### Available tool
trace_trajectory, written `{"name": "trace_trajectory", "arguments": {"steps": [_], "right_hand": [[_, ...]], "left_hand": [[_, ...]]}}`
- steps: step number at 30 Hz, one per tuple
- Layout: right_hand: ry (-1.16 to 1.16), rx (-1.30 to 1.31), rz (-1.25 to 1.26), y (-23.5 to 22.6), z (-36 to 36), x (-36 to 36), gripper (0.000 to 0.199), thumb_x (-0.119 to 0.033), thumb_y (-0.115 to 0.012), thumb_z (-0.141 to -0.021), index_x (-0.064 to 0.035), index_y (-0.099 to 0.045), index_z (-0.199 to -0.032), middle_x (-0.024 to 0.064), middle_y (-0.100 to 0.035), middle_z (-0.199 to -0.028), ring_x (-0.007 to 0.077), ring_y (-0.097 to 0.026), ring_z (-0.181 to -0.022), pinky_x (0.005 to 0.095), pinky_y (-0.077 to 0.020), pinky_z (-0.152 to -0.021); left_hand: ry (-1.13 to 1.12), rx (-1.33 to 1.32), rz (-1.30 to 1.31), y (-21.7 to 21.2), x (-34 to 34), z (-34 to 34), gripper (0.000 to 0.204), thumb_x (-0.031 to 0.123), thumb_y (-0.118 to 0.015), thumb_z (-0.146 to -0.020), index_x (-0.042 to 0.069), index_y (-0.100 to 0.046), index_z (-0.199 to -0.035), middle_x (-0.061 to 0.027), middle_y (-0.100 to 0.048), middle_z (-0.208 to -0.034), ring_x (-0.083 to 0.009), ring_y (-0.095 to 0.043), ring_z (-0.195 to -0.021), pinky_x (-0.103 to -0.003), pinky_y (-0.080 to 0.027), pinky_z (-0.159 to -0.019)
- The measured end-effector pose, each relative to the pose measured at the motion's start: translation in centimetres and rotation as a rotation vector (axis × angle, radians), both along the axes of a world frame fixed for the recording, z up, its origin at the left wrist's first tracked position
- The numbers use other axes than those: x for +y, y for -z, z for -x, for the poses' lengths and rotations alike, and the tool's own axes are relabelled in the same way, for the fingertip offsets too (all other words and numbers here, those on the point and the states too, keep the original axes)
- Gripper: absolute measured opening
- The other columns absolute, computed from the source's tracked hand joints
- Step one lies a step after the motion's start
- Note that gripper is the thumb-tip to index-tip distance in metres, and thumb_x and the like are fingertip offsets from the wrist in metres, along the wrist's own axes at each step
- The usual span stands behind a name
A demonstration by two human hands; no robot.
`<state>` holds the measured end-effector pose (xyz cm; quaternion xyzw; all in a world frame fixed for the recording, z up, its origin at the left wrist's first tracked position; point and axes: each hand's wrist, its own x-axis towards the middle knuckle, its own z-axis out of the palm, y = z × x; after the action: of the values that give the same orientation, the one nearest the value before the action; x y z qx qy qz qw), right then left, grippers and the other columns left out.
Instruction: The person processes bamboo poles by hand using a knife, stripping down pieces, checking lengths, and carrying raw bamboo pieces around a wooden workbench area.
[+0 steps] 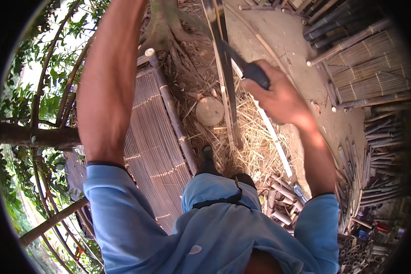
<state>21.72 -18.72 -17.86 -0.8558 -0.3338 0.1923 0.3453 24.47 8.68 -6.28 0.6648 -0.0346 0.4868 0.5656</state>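
My right hand point(278, 98) is closed round the dark handle of a long-bladed knife point(242, 61), whose blade runs up and left against an upright bamboo strip point(227, 91). That strip stands on the straw-covered ground between my feet. My left arm point(107, 77) reaches straight up along the left side, and the hand itself is out of the picture above the top edge. I wear a light blue long-sleeved shirt with the sleeves pushed up.
A woven bamboo mat point(153, 150) lies on the left, edged by a thick bamboo pole point(173, 112). A round wooden block point(209, 111) sits in the straw. Cut bamboo pieces point(278, 201) pile at the lower right, more mats point(370, 68) at the upper right. Tree branches point(36, 134) stand left.
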Motion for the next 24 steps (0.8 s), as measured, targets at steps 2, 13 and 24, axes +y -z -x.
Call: {"name": "trace_trajectory", "arguments": {"steps": [2,13,24], "right_hand": [[0.084,0.103,0.075,5.5,-1.1,-0.1,0.044,-0.032,-0.068,-0.094,0.0004,-0.060,-0.124,0.0184,-0.067,-0.093,0.0278,-0.066,-0.083,0.0395,-0.0517,-0.077],[0.099,0.064,0.246,13.9,-3.4,1.7,0.045,-0.030,-0.065,-0.096,0.0017,-0.053,-0.126,0.0264,-0.069,-0.087,0.0393,-0.071,-0.078,0.0477,-0.0534,-0.069],[-0.023,0.571,0.264,21.4,-4.7,-2.5,0.024,-0.018,-0.062,-0.098,-0.0017,-0.052,-0.112,0.0048,-0.058,-0.067,0.0156,-0.057,-0.053,0.0344,-0.0466,-0.048]], "left_hand": [[-0.027,0.334,-0.082,5.4,-0.6,-0.7,0.014,0.014,-0.067,-0.094,0.003,-0.069,-0.102,-0.0031,-0.069,-0.078,-0.0104,-0.059,-0.065,-0.028,-0.049,-0.062],[0.274,0.386,0.125,18.8,-0.7,-5.0,0.012,0.013,-0.076,-0.091,0.002,-0.074,-0.086,0.0008,-0.066,-0.068,-0.0055,-0.054,-0.056,-0.025,-0.041,-0.051],[0.191,0.408,0.240,19.8,-2.2,-7.2,0.017,0.016,-0.084,-0.086,0.001,-0.076,-0.083,0.0015,-0.060,-0.062,-0.0071,-0.045,-0.049,-0.027,-0.031,-0.046]]}}
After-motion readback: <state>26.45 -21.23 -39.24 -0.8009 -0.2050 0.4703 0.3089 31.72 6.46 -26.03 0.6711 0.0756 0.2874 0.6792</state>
